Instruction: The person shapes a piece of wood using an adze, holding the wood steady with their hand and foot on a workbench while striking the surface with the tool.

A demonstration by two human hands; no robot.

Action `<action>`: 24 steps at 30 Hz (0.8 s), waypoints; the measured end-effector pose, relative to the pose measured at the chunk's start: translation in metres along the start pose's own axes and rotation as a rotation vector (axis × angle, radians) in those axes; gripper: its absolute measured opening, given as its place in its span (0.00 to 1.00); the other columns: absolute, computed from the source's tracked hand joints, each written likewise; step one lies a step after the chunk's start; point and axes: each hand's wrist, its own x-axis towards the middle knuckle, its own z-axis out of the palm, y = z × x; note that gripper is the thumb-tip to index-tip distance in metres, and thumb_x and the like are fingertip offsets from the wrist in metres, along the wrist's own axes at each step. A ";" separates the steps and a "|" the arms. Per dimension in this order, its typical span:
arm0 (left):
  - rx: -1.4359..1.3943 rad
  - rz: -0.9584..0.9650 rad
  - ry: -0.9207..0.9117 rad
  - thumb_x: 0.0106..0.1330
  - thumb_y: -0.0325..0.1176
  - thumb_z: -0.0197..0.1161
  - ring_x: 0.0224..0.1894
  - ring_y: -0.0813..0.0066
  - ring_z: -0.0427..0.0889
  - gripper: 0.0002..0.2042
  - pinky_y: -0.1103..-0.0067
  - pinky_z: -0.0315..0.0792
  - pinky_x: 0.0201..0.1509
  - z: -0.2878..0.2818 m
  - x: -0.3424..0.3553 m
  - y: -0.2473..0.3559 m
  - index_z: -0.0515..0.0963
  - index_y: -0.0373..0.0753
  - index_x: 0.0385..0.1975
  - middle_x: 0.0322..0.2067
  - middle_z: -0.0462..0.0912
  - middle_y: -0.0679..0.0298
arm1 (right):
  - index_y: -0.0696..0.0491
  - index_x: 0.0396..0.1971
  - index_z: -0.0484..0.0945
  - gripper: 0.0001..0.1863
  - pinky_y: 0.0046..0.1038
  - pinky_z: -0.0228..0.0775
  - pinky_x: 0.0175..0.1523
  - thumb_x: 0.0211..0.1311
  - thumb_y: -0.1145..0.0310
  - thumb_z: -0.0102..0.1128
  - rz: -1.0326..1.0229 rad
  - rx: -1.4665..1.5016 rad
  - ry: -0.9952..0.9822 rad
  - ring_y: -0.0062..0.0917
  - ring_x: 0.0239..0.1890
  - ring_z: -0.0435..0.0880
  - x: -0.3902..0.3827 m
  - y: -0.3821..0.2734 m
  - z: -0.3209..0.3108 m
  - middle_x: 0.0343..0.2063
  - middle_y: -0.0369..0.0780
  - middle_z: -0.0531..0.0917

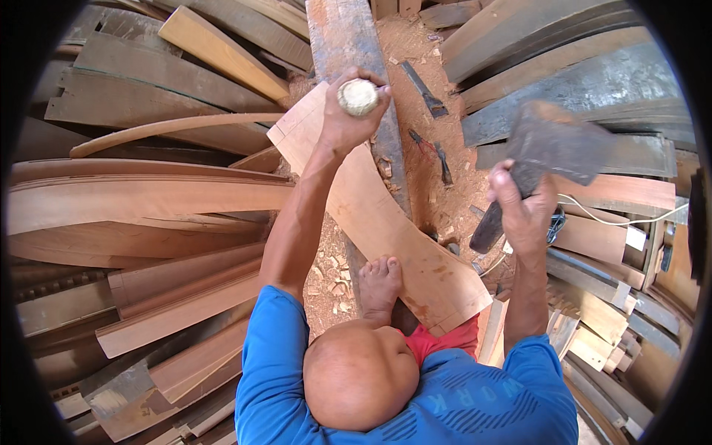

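Observation:
My left hand (347, 122) is wrapped round an upright chisel (358, 97), whose pale, battered round handle end faces up. Its blade is hidden below the fist. The fist is over the far end of a curved wooden board (393, 222) with pencil lines near its ends. To the right, my right hand (525, 208) grips a dark wooden mallet (556, 144) by its short handle. The mallet head is raised and smeared by motion, apart from the chisel. My bare foot (380, 285) presses against the board's left edge, nearer to me.
A worn beam (347, 44) runs beneath the board. On the shavings-covered ground lie a flat dark chisel (424, 90), red-handled pliers (423, 141) and a small dark tool (443, 165). Stacked planks (148, 196) crowd the left; more boards (564, 81) and a white cord (615, 221) are at right.

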 end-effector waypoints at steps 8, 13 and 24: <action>-0.051 -0.002 0.016 0.59 0.25 0.69 0.34 0.80 0.80 0.06 0.81 0.75 0.41 -0.002 0.009 -0.020 0.77 0.36 0.33 0.29 0.81 0.66 | 0.60 0.41 0.74 0.11 0.24 0.71 0.30 0.61 0.75 0.65 -0.183 0.150 0.077 0.20 0.23 0.77 0.028 -0.037 0.025 0.25 0.40 0.80; 0.043 0.144 -0.005 0.56 0.24 0.69 0.34 0.80 0.80 0.07 0.81 0.75 0.40 -0.006 0.000 -0.021 0.77 0.36 0.31 0.28 0.81 0.64 | 0.61 0.40 0.74 0.09 0.25 0.70 0.30 0.63 0.74 0.62 -0.300 0.167 0.122 0.21 0.23 0.76 0.034 -0.059 0.032 0.24 0.40 0.79; 0.000 0.171 -0.048 0.59 0.22 0.65 0.31 0.83 0.75 0.04 0.82 0.71 0.36 -0.005 -0.009 -0.018 0.75 0.35 0.30 0.27 0.77 0.68 | 0.59 0.40 0.78 0.08 0.35 0.72 0.41 0.69 0.69 0.58 -0.644 0.163 0.083 0.27 0.28 0.77 0.062 -0.115 0.020 0.29 0.41 0.78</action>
